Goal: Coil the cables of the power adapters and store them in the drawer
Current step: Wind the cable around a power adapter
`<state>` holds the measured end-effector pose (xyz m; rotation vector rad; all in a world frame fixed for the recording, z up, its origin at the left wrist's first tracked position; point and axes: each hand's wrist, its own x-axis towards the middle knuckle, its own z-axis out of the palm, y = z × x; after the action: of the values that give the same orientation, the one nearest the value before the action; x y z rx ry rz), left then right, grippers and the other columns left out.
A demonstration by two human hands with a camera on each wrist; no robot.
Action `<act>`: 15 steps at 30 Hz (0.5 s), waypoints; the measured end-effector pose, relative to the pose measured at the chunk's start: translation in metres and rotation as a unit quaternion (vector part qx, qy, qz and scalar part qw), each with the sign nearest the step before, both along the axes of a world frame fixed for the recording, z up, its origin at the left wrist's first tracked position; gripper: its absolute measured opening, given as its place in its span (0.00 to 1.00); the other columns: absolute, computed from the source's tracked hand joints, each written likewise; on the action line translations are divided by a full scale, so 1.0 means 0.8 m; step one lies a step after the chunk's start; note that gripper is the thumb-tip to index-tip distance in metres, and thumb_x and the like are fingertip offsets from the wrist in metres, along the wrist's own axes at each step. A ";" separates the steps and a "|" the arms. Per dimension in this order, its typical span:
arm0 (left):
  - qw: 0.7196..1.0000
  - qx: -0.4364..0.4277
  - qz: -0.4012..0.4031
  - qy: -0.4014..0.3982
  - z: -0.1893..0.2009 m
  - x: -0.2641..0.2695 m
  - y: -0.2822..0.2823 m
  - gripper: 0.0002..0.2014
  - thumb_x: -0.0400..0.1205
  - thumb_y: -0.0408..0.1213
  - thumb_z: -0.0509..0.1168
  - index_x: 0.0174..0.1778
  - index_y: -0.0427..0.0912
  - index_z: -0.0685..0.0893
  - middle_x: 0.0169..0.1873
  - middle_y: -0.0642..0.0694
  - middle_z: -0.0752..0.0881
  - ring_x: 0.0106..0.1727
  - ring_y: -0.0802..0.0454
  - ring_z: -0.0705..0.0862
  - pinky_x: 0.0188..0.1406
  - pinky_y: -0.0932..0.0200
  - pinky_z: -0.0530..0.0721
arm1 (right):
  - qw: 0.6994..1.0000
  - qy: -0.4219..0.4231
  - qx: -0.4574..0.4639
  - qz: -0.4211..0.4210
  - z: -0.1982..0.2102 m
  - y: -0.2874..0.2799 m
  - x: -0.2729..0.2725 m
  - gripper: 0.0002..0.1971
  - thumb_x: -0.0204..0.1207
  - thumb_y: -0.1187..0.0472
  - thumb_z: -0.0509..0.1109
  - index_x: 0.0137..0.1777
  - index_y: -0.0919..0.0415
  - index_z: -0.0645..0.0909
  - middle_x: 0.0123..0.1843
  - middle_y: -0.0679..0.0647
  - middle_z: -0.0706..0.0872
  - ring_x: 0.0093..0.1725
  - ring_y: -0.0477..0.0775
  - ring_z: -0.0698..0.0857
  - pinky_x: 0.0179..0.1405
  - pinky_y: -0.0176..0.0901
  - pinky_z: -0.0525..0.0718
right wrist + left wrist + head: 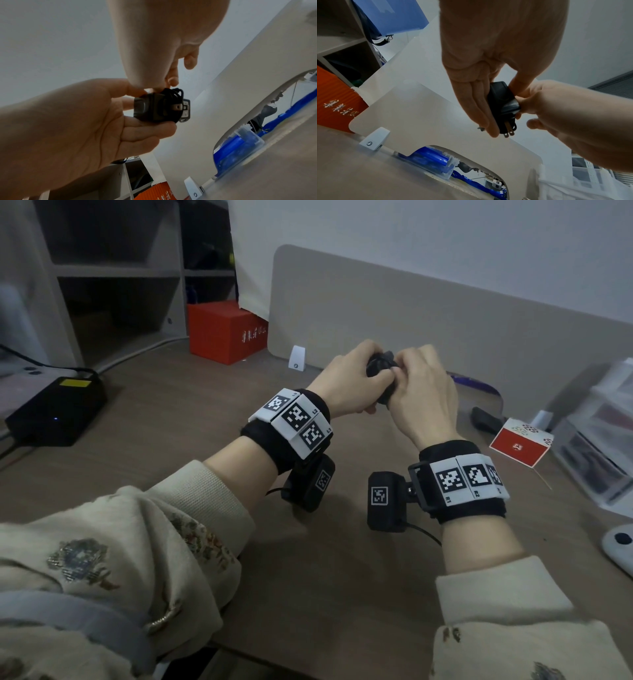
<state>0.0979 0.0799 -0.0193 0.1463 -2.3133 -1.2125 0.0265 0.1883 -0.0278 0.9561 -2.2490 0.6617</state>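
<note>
Cable-winding stage, and judging by the wraps, nearing its end. Holding the black adapter (378, 364) up above the desk (191, 419), between both hands, well clear of the surface. Gripping its body with the left hand (72, 121), fingers curled underneath and thumb on top, prongs (178, 107) pointing out away from the palm. Pinching at the cable (173, 93) with the right hand (424, 402), fingertips closed on the loops bunched over the top of the adapter; probably tucking in the loose end, though hard to be sure with the tip hidden behind the fingers.

Next, most likely: securing the tail so the wraps are not springing loose, then carrying the bundle to the drawer. Possibly meaning the clear plastic drawer unit (589, 440) at the right edge of the desk; not telling from here whether open or closed, so perhaps calling for freeing one hand to pull it out while clamping the bundle with the other. Also noting a dark object (486, 419) lying on the desk beside a small red box (517, 446), perhaps another adapter waiting its turn.
</note>
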 end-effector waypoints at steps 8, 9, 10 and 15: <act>1.000 0.002 -0.005 0.010 0.002 0.002 0.001 0.12 0.86 0.39 0.57 0.64 0.43 0.75 0.43 0.48 0.86 0.36 0.49 0.91 0.35 0.58 0.90 | 0.999 0.029 -0.010 0.016 -0.004 0.003 -0.003 0.10 0.84 0.60 0.56 0.57 0.61 0.78 0.59 0.58 0.79 0.54 0.63 0.79 0.55 0.56 0.67; 1.000 0.002 -0.003 0.015 0.002 0.001 0.001 0.12 0.86 0.39 0.57 0.64 0.43 0.75 0.42 0.47 0.86 0.35 0.49 0.91 0.33 0.59 0.90 | 0.999 0.029 -0.018 0.020 -0.004 0.003 -0.003 0.10 0.85 0.59 0.57 0.57 0.61 0.78 0.59 0.58 0.79 0.54 0.63 0.79 0.54 0.56 0.69; 1.000 0.000 0.001 0.023 0.002 0.001 0.001 0.12 0.86 0.40 0.57 0.63 0.42 0.76 0.42 0.47 0.87 0.34 0.50 0.91 0.32 0.60 0.89 | 0.999 0.028 -0.032 0.027 -0.004 0.003 -0.003 0.10 0.85 0.58 0.58 0.56 0.61 0.79 0.58 0.58 0.80 0.52 0.62 0.80 0.53 0.57 0.72; 0.999 0.019 0.005 0.039 0.004 0.000 0.001 0.12 0.86 0.41 0.58 0.63 0.42 0.78 0.42 0.46 0.88 0.31 0.50 0.91 0.31 0.55 0.90 | 0.990 0.017 -0.126 0.059 -0.001 0.000 -0.001 0.12 0.83 0.53 0.63 0.49 0.61 0.82 0.50 0.55 0.82 0.49 0.60 0.81 0.46 0.57 0.78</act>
<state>0.0981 0.0804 -0.0161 0.1218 -2.2213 -1.2368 0.0253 0.1879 -0.0288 0.9713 -2.0311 0.9495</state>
